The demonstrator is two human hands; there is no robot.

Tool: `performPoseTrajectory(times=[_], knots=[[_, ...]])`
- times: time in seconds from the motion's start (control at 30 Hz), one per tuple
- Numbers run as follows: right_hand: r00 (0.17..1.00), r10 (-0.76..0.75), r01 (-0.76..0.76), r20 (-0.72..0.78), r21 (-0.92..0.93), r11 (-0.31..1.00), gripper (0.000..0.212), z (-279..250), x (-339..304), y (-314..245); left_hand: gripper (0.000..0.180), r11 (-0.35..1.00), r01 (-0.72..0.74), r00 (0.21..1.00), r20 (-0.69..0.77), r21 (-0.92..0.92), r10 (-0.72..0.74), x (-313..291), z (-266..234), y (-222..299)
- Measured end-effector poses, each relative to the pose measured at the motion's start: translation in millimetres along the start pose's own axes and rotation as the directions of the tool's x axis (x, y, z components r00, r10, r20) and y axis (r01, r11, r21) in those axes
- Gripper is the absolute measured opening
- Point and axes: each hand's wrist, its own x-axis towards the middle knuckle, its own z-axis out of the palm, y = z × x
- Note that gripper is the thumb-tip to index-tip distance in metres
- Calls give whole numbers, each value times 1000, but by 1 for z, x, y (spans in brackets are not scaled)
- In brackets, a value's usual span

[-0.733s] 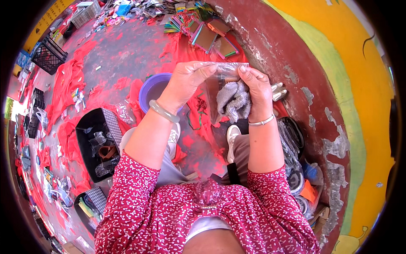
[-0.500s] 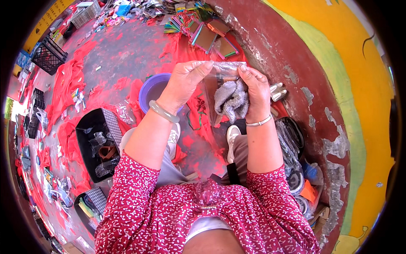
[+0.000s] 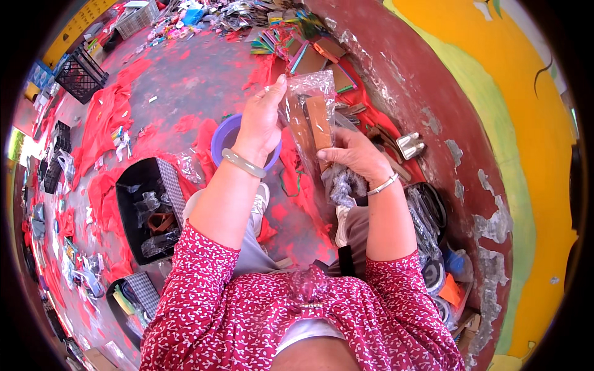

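Observation:
Up in front of me I hold a clear plastic bag (image 3: 294,127) with a flat brown strap (image 3: 320,122), possibly a belt, folded inside. My left hand (image 3: 263,120) is closed on the bag's left edge, thumb pointing up. My right hand (image 3: 359,159) grips the bag's lower right side, its thumb across the strap. A crumpled grey cloth (image 3: 343,187) hangs beneath my right palm, held along with the bag. Some of the right fingers are hidden behind the bag and cloth.
A purple basin (image 3: 218,145) stands behind my left wrist. To the left, a black bin (image 3: 130,226) holds bagged items and a brown strap. Red cloth (image 3: 105,130) litters the floor. Notebooks (image 3: 306,59) lie ahead; a peeling red wall (image 3: 458,167) rises at right.
The bag has swung upright, now showing the brown strap. My left hand has moved a little to the right; my right hand has dropped lower, with the grey cloth below it.

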Motion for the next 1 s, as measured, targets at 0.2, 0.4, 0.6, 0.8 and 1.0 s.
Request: performPoseTrajectory(times=[0.2,0.4,0.6,0.8,1.0], knots=[[997,46,-60,63,246,967,20,7,5,0,30,998,13,999,41,-58,-11,2,-3,2],[996,49,-70,79,289,955,18,6,2,0,56,985,140,984,120,-100,-128,11,-13,16],[997,68,-76,34,420,904,14,1,-2,-3,52,967,174,932,348,-188,-100,-7,8,-6],[991,94,-67,-98,253,965,18,-1,5,-1,35,982,164,943,306,-92,-128,-12,12,-20],[770,-27,534,-637,621,574,20,-50,-22,-33,37,995,24,967,250,95,-47,-7,5,-24]])
